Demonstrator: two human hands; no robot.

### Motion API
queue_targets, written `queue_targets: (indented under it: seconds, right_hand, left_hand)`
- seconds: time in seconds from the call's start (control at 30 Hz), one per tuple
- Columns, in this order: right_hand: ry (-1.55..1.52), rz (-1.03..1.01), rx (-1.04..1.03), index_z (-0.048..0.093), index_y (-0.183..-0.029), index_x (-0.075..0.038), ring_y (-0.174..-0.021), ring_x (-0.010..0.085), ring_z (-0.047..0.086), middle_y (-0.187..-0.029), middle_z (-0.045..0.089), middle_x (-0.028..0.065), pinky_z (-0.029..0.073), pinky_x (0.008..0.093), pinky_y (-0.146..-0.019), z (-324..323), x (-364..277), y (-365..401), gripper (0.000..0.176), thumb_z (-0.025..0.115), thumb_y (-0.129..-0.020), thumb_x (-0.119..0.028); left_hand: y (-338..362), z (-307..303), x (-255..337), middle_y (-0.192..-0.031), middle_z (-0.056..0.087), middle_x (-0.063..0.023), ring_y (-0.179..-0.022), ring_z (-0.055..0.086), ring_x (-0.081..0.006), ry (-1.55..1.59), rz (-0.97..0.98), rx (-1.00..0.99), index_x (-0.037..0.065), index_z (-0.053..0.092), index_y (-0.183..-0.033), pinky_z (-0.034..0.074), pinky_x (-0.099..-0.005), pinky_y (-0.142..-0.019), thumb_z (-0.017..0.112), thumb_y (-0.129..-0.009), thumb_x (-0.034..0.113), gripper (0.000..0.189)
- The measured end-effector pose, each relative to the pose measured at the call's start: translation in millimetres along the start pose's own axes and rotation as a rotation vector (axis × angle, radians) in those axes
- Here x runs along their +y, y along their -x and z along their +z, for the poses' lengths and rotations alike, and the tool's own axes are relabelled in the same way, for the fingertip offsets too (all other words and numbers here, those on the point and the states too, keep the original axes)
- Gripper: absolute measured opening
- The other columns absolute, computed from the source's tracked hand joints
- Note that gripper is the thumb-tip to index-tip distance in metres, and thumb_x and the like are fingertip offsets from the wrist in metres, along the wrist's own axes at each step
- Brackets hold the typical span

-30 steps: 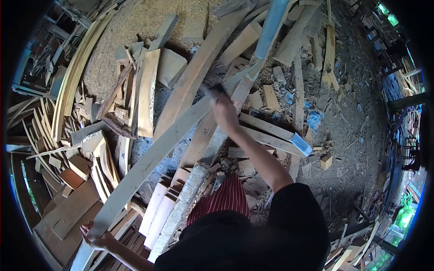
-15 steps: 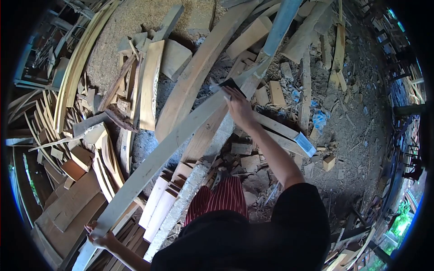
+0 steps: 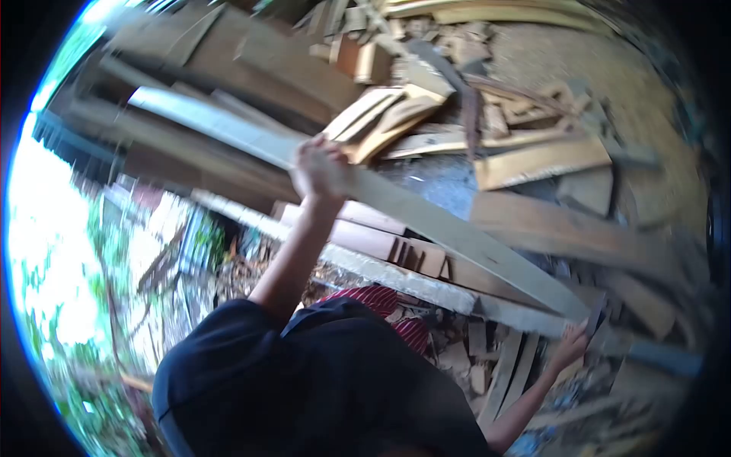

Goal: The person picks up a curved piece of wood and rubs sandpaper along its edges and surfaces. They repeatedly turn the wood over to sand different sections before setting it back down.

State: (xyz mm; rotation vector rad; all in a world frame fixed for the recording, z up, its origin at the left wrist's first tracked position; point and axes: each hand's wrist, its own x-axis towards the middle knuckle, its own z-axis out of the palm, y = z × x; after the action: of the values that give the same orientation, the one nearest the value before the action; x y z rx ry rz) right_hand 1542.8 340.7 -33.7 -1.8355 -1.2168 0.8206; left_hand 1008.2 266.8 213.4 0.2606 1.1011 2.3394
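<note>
My left hand point(image 3: 320, 166) grips a long pale plank point(image 3: 449, 228) from above, about a third of the way along it. The plank slants from the upper left down to the lower right. My right hand point(image 3: 571, 346) is at the plank's lower right end, fingers up against it. A small dark thing point(image 3: 595, 312) shows at its fingertips, too blurred to identify. My black shirt point(image 3: 320, 381) and a red striped garment point(image 3: 381, 301) fill the bottom of the view.
Offcuts and curved boards point(image 3: 533, 164) lie heaped across the ground beyond the plank. A pale beam point(image 3: 396, 278) runs under the plank with stacked boards point(image 3: 365, 228) beside it. A sawdust pile point(image 3: 609, 68) is at the upper right. Bright greenery point(image 3: 68, 251) is at the left.
The view has swung round sharply, turning the scene about a quarter turn. My left hand has shifted along the plank, away from its end. My right hand is now at the plank's other end.
</note>
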Motion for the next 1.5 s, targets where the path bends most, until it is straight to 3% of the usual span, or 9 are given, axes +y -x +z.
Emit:
queue_targets:
  seconds: [0.1, 0.2, 0.37, 0.4, 0.6, 0.67, 0.93, 1.13, 1.5]
  right_hand:
    - [0.413, -0.483, 0.134, 0.049, -0.105, 0.012, -0.085, 0.0259, 0.06, -0.097, 0.057, 0.024, 0.048, 0.0356, -0.068, 10.3, -18.8, 20.8, 0.034, 0.044, -0.091, -0.019]
    - [0.224, -0.444, 0.066, 0.051, -0.1, 0.012, -0.082, 0.0289, 0.06, -0.089, 0.059, 0.0239, 0.047, 0.0379, -0.066, 1.9, -10.7, -3.6, 0.035, 0.042, -0.092, -0.021]
    - [0.345, 0.188, 0.141, 0.054, -0.08, 0.012, -0.063, 0.0302, 0.06, -0.066, 0.06, 0.0186, 0.044, 0.0422, -0.056, 23.1, -87.8, 20.1, 0.049, 0.037, -0.093, -0.032]
    - [0.478, -0.217, 0.189, 0.055, -0.079, 0.011, -0.06, 0.0295, 0.058, -0.067, 0.059, 0.0212, 0.043, 0.0422, -0.056, 41.1, -67.0, 28.3, 0.053, 0.036, -0.092, -0.036]
    - [-0.05, -0.346, -0.121, 0.047, -0.078, 0.014, -0.059, 0.0129, 0.036, -0.057, 0.042, 0.0158, 0.036, 0.0356, -0.052, 181.5, -193.6, 204.9, 0.044, 0.043, -0.092, -0.027]
    - [-0.004, -0.324, -0.23, 0.054, -0.079, 0.011, -0.059, 0.0146, 0.042, -0.066, 0.058, 0.015, 0.04, 0.0363, -0.057, 210.5, -236.2, 253.3, 0.035, 0.045, -0.091, -0.021]
    - [-0.395, -0.38, 0.323, 0.053, -0.079, 0.011, -0.058, 0.0104, 0.032, -0.061, 0.044, 0.0024, 0.03, 0.0316, -0.05, 298.0, -323.7, 353.4, 0.034, 0.048, -0.09, -0.02]
    - [-0.454, -0.369, 0.497, 0.055, -0.098, 0.009, -0.084, 0.0122, 0.05, -0.095, 0.058, 0.0067, 0.039, 0.0261, -0.077, 288.7, -320.0, 407.3, 0.034, 0.046, -0.091, -0.022]
    - [-0.434, -0.082, 0.765, 0.053, -0.103, 0.007, -0.085, 0.0133, 0.052, -0.098, 0.057, 0.008, 0.04, 0.0273, -0.076, 267.8, -274.9, 484.8, 0.034, 0.049, -0.089, -0.024]
  left_hand:
    - [13.7, 14.5, -5.3, -0.06, 0.047, -0.0049, -0.05, 0.042, -0.0148, 0.024, -0.086, 0.141, 0.006, 0.048, -0.089, 0.041, -0.0301, -0.051, 0.039, -0.084, 0.029, 0.025]
    - [12.0, -3.9, -2.5, -0.06, 0.045, -0.0048, -0.049, 0.04, -0.0155, 0.028, -0.213, 0.193, 0.008, 0.045, -0.094, 0.039, -0.0307, -0.052, 0.035, -0.086, 0.028, 0.024]
    - [6.0, -34.3, 7.6, -0.061, 0.048, -0.007, -0.051, 0.043, -0.0154, 0.127, -0.256, 0.178, 0.006, 0.045, -0.092, 0.04, -0.0309, -0.055, 0.041, -0.084, 0.033, 0.028]
    - [-3.2, -41.9, 12.7, -0.061, 0.048, -0.007, -0.051, 0.043, -0.0154, 0.144, -0.266, 0.182, 0.006, 0.045, -0.092, 0.04, -0.0309, -0.055, 0.041, -0.084, 0.033, 0.028]
    - [-64.9, -103.6, 65.0, -0.063, 0.048, -0.0062, -0.053, 0.043, -0.0154, 0.222, -0.098, 0.112, 0.005, 0.046, -0.086, 0.039, -0.0289, -0.054, 0.04, -0.085, 0.042, 0.038]
    - [-89.7, -121.4, 98.3, -0.063, 0.046, -0.0058, -0.055, 0.041, -0.0158, 0.232, -0.053, -0.026, 0.005, 0.045, -0.086, 0.038, -0.0289, -0.055, 0.037, -0.086, 0.043, 0.039]
    - [-206.7, -234.6, 238.6, -0.067, 0.042, -0.0039, -0.06, 0.038, -0.0152, 0.261, 0.135, -0.402, 0.005, 0.049, -0.094, 0.035, -0.0313, -0.064, 0.037, -0.087, 0.044, 0.042]
    - [-252.2, -309.6, 269.2, -0.069, 0.045, -0.0043, -0.063, 0.04, -0.0138, 0.174, -0.012, -0.581, 0.005, 0.052, -0.091, 0.033, -0.0313, -0.07, 0.052, -0.079, 0.048, 0.044]
    - [-317.5, -287.9, 299.6, -0.068, 0.044, -0.0038, -0.064, 0.041, -0.0154, 0.376, -0.02, -0.676, 0.003, 0.055, -0.085, 0.033, -0.0306, -0.067, 0.062, -0.071, 0.044, 0.043]
